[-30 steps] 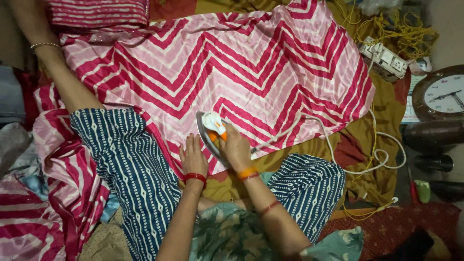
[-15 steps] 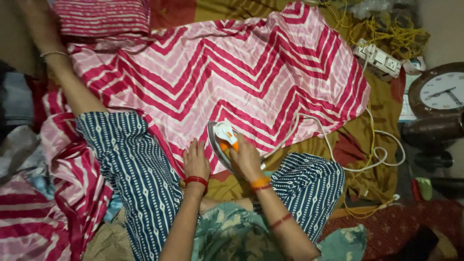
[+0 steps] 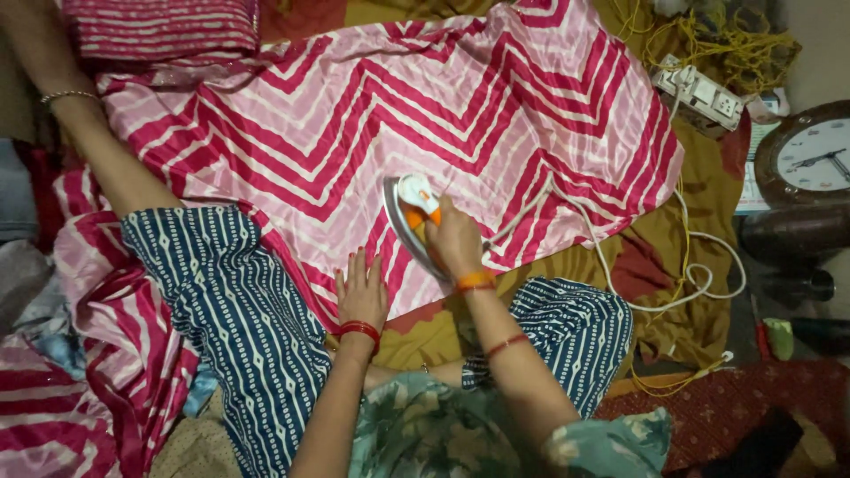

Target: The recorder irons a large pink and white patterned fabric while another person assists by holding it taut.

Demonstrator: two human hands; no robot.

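A pink cloth with red and white zigzag stripes (image 3: 372,115) lies spread out in front of me. My right hand (image 3: 453,241) grips the orange handle of a white and silver iron (image 3: 409,212), which rests on the cloth's near part. My left hand (image 3: 361,290) lies flat, fingers apart, on the cloth's near edge just left of the iron. The iron's white cord (image 3: 620,265) trails off to the right. My legs in dark blue patterned trousers (image 3: 239,310) frame the cloth's near edge.
A white power strip (image 3: 704,96) with yellow cords sits at the upper right. A round wall clock (image 3: 813,155) lies at the right edge. A folded striped pink cloth (image 3: 159,26) sits at the upper left, more striped fabric (image 3: 71,354) at the lower left.
The iron in my right hand has slid a little to the right and away from me across the cloth. My left hand stays pressed on the cloth's near edge.
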